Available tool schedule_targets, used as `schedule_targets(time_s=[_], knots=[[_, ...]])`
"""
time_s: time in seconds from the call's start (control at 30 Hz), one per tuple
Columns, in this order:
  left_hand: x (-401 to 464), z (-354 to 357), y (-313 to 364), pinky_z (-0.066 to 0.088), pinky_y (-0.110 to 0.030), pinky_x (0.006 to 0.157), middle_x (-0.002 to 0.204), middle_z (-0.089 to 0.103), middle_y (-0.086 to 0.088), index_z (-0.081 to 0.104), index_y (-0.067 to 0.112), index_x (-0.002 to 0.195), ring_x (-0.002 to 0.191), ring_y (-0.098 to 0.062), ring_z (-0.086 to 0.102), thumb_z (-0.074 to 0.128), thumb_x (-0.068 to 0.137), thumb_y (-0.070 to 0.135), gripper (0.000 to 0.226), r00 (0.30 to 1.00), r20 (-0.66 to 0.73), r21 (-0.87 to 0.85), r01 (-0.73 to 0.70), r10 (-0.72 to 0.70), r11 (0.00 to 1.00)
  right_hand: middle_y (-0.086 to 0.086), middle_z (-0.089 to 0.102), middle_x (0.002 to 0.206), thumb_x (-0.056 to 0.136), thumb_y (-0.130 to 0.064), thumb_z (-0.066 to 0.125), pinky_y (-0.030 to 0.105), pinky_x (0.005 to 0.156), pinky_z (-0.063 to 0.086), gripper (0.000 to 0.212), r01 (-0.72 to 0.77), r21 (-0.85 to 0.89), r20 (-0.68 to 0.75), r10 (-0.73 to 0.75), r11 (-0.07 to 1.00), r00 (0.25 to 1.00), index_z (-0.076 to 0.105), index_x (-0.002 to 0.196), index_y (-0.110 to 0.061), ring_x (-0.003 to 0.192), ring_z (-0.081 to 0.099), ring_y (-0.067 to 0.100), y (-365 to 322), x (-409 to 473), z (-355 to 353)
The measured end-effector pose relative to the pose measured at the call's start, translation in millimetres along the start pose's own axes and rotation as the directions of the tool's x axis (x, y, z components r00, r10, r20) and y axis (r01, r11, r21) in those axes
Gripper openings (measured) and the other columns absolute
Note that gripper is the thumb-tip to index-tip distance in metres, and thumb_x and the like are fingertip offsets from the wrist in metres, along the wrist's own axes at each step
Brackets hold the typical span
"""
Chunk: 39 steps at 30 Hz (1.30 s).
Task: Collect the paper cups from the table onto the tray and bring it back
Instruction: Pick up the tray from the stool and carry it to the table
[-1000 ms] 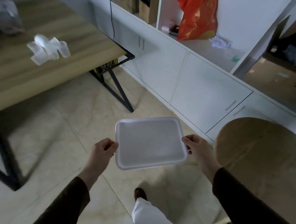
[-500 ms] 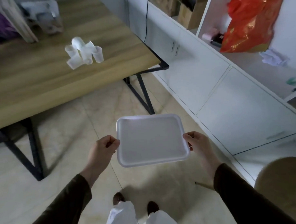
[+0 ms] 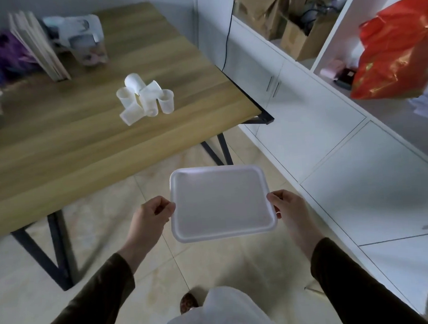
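Observation:
I hold a white rectangular tray (image 3: pixel 221 203) level in front of me over the floor, with nothing on it. My left hand (image 3: pixel 150 218) grips its left edge and my right hand (image 3: pixel 288 208) grips its right edge. Several white paper cups (image 3: pixel 145 101) lie in a loose cluster on the wooden table (image 3: pixel 58 145), some upright and some tipped over. The cluster is ahead and to the left, well beyond the tray.
Books and plastic bags (image 3: pixel 41 54) crowd the table's far end. White cabinets (image 3: pixel 318 131) run along the right, with cardboard boxes (image 3: pixel 292 21) and a red bag (image 3: pixel 398 50) on their shelves. The table's black metal legs (image 3: pixel 51 254) stand on the tiled floor.
The view has turned and advanced toward the table; the cups now appear closer and more central. Both hands keep the same grip on the tray.

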<state>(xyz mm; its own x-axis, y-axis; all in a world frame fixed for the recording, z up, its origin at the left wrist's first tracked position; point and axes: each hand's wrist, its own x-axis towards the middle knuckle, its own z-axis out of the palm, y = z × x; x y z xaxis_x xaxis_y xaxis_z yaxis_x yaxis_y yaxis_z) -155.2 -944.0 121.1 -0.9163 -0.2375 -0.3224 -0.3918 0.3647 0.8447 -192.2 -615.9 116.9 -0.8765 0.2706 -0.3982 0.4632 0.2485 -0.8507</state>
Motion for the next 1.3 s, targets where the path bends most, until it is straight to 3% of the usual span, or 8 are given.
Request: schedule_targets(time_s=[0.13,0.33,0.47,0.7,0.9,1.07,1.23,1.3], knots=[[34.3,-9.0,8.2,0.039,-0.03,0.061,0.061,0.057,0.004,0.065,0.009,0.072,0.06,-0.017,0.049,0.066,0.099,0.015,0.028,1.0,0.017,-0.001,-0.004,0.004,1.0,0.019,0.074,0.083,0.089,-0.01,0.066,0.032,0.064,0.048,0.012,-0.025,0.007,0.001,0.025,1.0,1.0,0.073,0.087,0.0,0.069,0.061,0.025,-19.9,24.3,16.3],[103.0,-21.2,22.9,0.036,-0.032,0.063,0.05,0.055,0.016,0.065,0.009,0.071,0.058,-0.015,0.046,0.067,0.098,0.018,0.028,1.0,0.017,-0.001,0.014,-0.014,1.0,0.011,0.071,0.078,0.09,-0.011,0.066,0.031,0.062,0.046,0.012,-0.007,0.044,0.012,0.007,0.999,1.0,0.072,0.084,-0.002,0.068,0.058,0.024,-58.6,78.6,42.4],[140.0,-30.2,42.0,0.034,-0.033,0.061,0.057,0.053,0.007,0.065,0.001,0.075,0.06,-0.016,0.044,0.068,0.097,0.017,0.028,1.0,-0.016,-0.008,0.002,-0.003,1.0,0.022,0.075,0.087,0.089,-0.011,0.067,0.035,0.066,0.048,0.012,0.013,0.029,0.013,-0.013,0.999,1.0,0.074,0.084,-0.003,0.069,0.061,0.024,-86.3,118.9,59.0],[196.2,-54.1,64.1,0.036,-0.033,0.062,0.065,0.055,-0.003,0.065,-0.003,0.079,0.062,-0.018,0.045,0.068,0.098,0.016,0.027,0.998,-0.063,-0.05,0.0,-0.003,0.999,0.015,0.076,0.088,0.091,-0.012,0.066,0.035,0.069,0.052,0.012,0.071,-0.019,0.069,-0.07,0.997,0.995,0.074,0.088,-0.003,0.072,0.064,0.025,-141.9,177.1,93.2],[238.6,-82.1,61.8,0.04,-0.03,0.063,0.055,0.058,0.009,0.067,0.008,0.074,0.056,-0.01,0.048,0.067,0.098,0.016,0.026,0.997,-0.072,-0.081,0.035,-0.04,0.996,0.016,0.075,0.087,0.093,-0.014,0.067,0.035,0.071,0.051,0.013,0.073,-0.031,0.095,-0.07,0.997,0.993,0.074,0.091,-0.003,0.073,0.062,0.025,-173.5,204.6,130.3],[273.1,-114.8,60.7,0.046,-0.037,0.072,0.064,0.064,-0.01,0.069,0.003,0.082,0.065,-0.021,0.056,0.067,0.097,0.021,0.024,1.0,-0.024,-0.154,0.016,-0.02,0.988,0.013,0.073,0.084,0.096,-0.011,0.065,0.038,0.073,0.052,0.013,0.106,-0.069,0.091,-0.099,0.992,0.991,0.072,0.092,-0.001,0.074,0.063,0.028,-198.3,215.7,168.2],[301.3,-148.7,59.2,0.052,-0.045,0.075,0.067,0.067,-0.01,0.069,0.006,0.081,0.069,-0.024,0.059,0.069,0.079,0.044,0.038,0.999,0.048,-0.266,0.031,-0.019,0.964,0.011,0.077,0.088,0.099,-0.023,0.062,0.039,0.073,0.054,0.019,0.138,-0.104,0.083,-0.13,0.985,0.988,0.073,0.09,-0.01,0.081,0.071,0.03,-211.5,216.8,202.1],[299.8,-149.0,61.8,0.055,-0.051,0.081,0.074,0.07,-0.009,0.071,0.002,0.087,0.075,-0.027,0.062,0.072,0.08,0.042,0.04,0.995,0.088,-0.305,0.062,-0.036,0.95,0.007,0.078,0.087,0.1,-0.026,0.061,0.037,0.072,0.054,0.02,0.133,-0.108,0.064,-0.127,0.985,0.99,0.073,0.091,-0.013,0.082,0.072,0.029,-216.4,218.1,202.3]])
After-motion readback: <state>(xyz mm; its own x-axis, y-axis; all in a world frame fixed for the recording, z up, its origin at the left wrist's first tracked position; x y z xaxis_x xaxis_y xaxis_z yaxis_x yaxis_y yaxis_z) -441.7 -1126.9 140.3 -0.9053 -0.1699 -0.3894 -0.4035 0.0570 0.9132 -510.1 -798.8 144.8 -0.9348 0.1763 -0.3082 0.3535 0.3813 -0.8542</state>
